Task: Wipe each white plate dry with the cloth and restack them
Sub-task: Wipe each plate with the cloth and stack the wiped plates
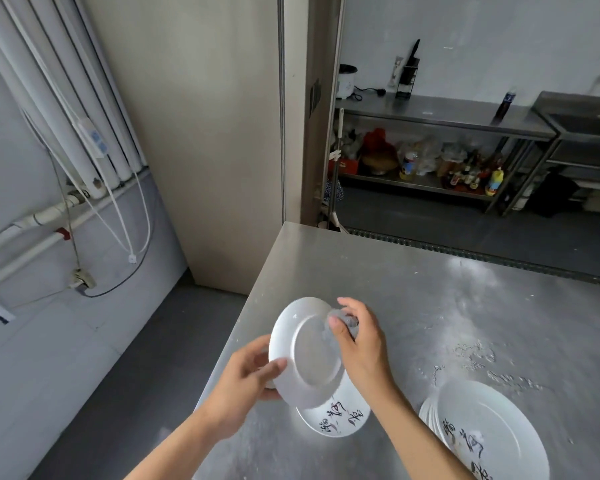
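The grey crumpled cloth (347, 322) is mostly hidden inside the fingers (353, 305) of the right hand (364, 346). The tilted round white plate (312, 355) covers part of the black-lettered white plate (342, 419). The white plate stack (482, 424), perhaps several deep, runs off the bottom edge.

Smudgy steel worktable (430, 306) up front, with a bunch of white pipes (49, 98) and a power strip (90, 136) hanging on the left wall. Through the doorway there's a steel shelf unit (430, 116) with a rice cooker (346, 81) and a knife rack (407, 77) on top. Bottles (465, 171) are crammed on its lower shelf.
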`<state>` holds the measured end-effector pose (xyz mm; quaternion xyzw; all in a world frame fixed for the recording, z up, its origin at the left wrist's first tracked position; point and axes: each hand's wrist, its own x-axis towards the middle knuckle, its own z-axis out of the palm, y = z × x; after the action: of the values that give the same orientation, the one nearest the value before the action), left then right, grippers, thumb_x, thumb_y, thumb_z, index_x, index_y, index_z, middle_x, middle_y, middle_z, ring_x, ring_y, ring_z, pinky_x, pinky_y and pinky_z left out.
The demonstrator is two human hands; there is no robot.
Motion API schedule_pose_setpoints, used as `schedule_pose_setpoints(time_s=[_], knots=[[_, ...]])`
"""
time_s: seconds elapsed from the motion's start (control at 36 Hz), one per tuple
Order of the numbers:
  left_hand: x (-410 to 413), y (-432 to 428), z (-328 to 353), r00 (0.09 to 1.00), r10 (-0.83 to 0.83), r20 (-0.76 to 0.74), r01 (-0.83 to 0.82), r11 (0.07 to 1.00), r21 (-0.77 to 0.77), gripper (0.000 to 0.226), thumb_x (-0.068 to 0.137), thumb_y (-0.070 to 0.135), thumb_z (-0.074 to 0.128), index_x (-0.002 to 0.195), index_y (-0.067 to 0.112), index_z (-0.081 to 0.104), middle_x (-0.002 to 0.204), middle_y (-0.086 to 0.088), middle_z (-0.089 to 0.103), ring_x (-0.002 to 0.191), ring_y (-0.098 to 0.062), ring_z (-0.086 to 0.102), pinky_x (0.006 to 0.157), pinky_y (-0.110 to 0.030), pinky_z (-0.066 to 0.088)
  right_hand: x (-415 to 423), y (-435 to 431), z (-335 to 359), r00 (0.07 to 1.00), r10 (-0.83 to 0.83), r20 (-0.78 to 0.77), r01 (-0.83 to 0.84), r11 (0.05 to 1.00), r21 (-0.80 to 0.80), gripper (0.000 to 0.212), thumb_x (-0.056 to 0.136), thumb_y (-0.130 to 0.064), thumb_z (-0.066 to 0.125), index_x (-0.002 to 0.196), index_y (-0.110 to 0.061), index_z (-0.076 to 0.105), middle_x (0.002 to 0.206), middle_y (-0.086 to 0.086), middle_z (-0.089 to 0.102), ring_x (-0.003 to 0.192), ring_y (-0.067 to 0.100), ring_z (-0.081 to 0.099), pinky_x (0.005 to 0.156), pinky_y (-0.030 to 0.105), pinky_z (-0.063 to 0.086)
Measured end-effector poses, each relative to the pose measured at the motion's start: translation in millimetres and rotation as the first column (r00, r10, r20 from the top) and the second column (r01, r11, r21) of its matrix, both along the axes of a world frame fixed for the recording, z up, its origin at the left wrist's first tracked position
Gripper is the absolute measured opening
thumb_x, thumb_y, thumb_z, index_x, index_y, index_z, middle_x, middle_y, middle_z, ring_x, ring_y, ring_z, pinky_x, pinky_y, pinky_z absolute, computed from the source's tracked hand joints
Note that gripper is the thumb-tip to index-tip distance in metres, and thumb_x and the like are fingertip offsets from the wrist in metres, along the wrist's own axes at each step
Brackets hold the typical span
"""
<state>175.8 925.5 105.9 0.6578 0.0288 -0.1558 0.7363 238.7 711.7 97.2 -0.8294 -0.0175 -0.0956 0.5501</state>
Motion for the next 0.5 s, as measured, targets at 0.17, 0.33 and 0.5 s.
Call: schedule_pose_setpoints(time_s=[0.17, 0.33, 0.5], knots=[[1, -13, -3, 0.978, 0.115, -0.172, -0.144, 0.975, -0.168, 0.036, 0.092, 0.022, 0.078, 0.127, 0.02, 0.07, 0.12, -0.021, 0.074, 0.104, -0.04, 0.074, 0.095, -0.06, 0.059, -11, 22, 5, 0.993, 0.095, 0.064, -0.094, 0.995, -0.015, 0.033, 0.093, -0.019, 0.066, 0.125, -0.02, 0.06, 0.129, -0.012, 0.044, 0.121, -0.002, 0.048, 0.1, 0.012, 0.039], [0, -14, -3, 0.967, 0.15, -0.205, -0.196, 0.955, -0.222, 0.028, 0.102, 0.011, 0.063, 0.129, 0.014, 0.068, 0.122, -0.025, 0.073, 0.106, -0.041, 0.072, 0.101, -0.061, 0.055, -19, 27, 4, 0.899, 0.43, 0.086, -0.404, 0.888, -0.219, 0.039, 0.098, -0.023, 0.053, 0.137, -0.026, 0.056, 0.145, -0.02, 0.043, 0.141, 0.002, 0.037, 0.114, 0.018, 0.03], [-5, -3, -3, 0.949, 0.212, -0.232, -0.273, 0.923, -0.272, 0.029, 0.102, 0.009, 0.062, 0.13, 0.013, 0.068, 0.121, -0.024, 0.074, 0.101, -0.038, 0.074, 0.089, -0.051, 0.063, -20, 5, -3, 0.854, 0.487, 0.184, -0.372, 0.818, -0.439, 0.034, 0.09, -0.02, 0.064, 0.124, -0.025, 0.069, 0.132, -0.017, 0.06, 0.133, 0.005, 0.046, 0.11, 0.026, 0.035]])
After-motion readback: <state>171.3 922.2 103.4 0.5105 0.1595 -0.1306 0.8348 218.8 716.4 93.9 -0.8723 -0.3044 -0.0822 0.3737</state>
